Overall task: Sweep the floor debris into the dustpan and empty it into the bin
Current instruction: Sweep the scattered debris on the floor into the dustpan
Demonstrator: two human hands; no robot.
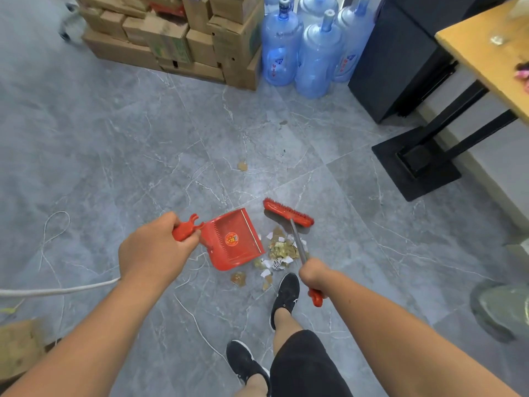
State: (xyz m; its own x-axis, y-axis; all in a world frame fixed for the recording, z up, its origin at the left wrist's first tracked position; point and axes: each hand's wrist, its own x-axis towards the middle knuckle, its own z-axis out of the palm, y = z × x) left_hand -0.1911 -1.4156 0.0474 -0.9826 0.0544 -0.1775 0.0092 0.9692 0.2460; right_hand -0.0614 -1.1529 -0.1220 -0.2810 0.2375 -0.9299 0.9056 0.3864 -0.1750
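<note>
Your left hand (154,247) is curling its fingers tight round the handle of the red dustpan (234,242), whose open mouth is facing 3 o'clock. Your right hand (313,272) is gripping the broom (287,212) by its shaft, fingers wrapped fully round it. The debris (282,249) is lying on the grey floor (143,153) just beside the pan's lip, with the bristle head sitting at the pile's 12 o'clock.
</note>
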